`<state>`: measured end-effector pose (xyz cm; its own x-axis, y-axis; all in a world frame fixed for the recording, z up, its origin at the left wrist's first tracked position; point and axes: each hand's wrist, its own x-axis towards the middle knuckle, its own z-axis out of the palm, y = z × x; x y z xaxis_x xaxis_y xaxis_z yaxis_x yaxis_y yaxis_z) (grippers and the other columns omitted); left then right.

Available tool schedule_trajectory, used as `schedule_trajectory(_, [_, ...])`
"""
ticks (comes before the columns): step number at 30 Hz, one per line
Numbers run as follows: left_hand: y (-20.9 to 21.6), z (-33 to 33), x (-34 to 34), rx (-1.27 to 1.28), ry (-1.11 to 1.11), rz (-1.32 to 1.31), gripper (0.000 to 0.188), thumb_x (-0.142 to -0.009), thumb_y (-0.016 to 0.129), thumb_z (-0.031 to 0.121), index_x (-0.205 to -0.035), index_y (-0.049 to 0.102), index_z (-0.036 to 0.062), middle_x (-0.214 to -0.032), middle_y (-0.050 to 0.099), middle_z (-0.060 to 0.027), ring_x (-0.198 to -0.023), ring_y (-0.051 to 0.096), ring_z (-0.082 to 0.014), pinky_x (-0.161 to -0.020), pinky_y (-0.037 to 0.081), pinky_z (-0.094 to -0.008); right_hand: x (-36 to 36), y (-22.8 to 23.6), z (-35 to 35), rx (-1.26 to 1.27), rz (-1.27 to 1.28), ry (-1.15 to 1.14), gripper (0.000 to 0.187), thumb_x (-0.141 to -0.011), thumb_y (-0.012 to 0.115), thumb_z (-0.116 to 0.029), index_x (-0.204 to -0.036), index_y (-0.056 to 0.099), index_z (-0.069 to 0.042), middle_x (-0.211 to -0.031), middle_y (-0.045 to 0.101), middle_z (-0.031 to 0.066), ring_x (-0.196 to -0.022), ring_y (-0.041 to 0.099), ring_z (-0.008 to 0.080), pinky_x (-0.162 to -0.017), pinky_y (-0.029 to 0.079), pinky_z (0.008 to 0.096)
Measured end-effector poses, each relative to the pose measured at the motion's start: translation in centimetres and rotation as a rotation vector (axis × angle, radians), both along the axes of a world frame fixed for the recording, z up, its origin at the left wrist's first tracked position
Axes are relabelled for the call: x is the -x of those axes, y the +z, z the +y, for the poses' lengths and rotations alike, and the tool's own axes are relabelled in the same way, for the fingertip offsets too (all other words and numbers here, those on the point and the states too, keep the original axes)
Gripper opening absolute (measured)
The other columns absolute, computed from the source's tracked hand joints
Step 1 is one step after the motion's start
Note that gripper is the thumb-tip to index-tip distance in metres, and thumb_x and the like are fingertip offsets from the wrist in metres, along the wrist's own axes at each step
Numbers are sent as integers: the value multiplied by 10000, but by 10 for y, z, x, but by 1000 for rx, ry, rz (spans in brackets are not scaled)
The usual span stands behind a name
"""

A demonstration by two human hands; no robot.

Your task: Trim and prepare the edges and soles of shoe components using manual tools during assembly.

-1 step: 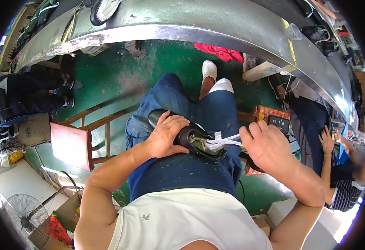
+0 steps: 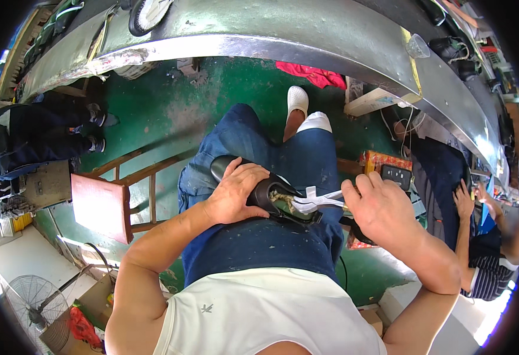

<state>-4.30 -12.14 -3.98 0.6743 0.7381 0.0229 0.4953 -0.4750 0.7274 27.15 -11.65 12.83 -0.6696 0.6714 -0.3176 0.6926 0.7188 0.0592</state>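
Hands and tool: almost unmoved since the earlier frame, with barely a shift in the right hand (image 2: 382,207) and the silvery pincer-like tool (image 2: 308,205).
Bench: a worn, grey workbench (image 2: 330,26) with a shiny edge curves across the far side.
Floor: scuffed green floor (image 2: 147,112), a red cloth (image 2: 309,74) beneath the bench.
Left: a wooden stool (image 2: 100,207), a wire-caged fan (image 2: 36,316) nearer, a person in dark trousers (image 2: 40,139) farther off.
Right: a co-worker's hand (image 2: 464,202) at a dark cloth (image 2: 440,165).
Shoe: smooth and dark, the black shoe (image 2: 262,197) lies across the worker's blue-clad lap (image 2: 247,248), rounded end left, opening right, frayed straw-coloured material (image 2: 282,200) inside.
Left hand: clasping the shoe, the left hand (image 2: 235,190) lays its fingers over the top, thumb on the near side.
Right hand: curled around the tool's handles, its head at the opening; whether it grips the material cannot be told.
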Motion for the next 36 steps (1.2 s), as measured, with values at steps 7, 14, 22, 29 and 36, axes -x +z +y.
schedule_trajectory(7, [-5, 2, 2, 12, -6, -10, 924, -609, 954, 381, -1359, 515, 67, -1374, 589, -122, -1351, 516, -343, -1191, 264, -599, -4, 8, 15, -21, 92, -78, 314, -814, 620, -106, -1120, 616, -37, -968, 587, 103, -938, 614, 271, -713, 530, 370])
schedule_trajectory(14, [-10, 1, 9, -69, 12, -122, 912, -612, 950, 392, -1344, 527, 48, -1364, 604, -124, -1333, 535, -357, -1174, 283, -607, -10, -4, 28, 60, 230, -93, 288, -814, 641, -100, -1097, 619, -53, -972, 594, 81, -926, 618, 265, -741, 533, 379])
schedule_trajectory(22, [-18, -2, 7, -136, -12, -125, 916, -597, 953, 362, -1343, 515, 62, -1328, 623, -125, -1312, 554, -338, -1178, 295, -587, -13, 22, 10, 201, 158, -143, 270, -823, 641, -67, -1089, 626, -23, -944, 607, 98, -891, 628, 284, -747, 520, 394])
schedule_trajectory(29, [-15, 6, 2, -45, 8, -82, 916, -600, 956, 368, -1344, 521, 56, -1322, 626, -122, -1311, 553, -340, -1180, 299, -582, -36, -1, -3, 480, 450, -305, 391, -816, 696, -42, -1181, 593, 51, -1055, 643, 201, -1001, 632, 409, -860, 528, 474])
schedule_trajectory(36, [-16, 7, -4, -39, -6, -51, 924, -587, 960, 368, -1342, 536, 48, -1323, 625, -122, -1314, 558, -338, -1175, 303, -587, -17, -32, -24, 756, 407, -441, 420, -872, 638, -13, -1278, 559, 58, -1109, 647, 243, -1048, 625, 423, -921, 516, 474])
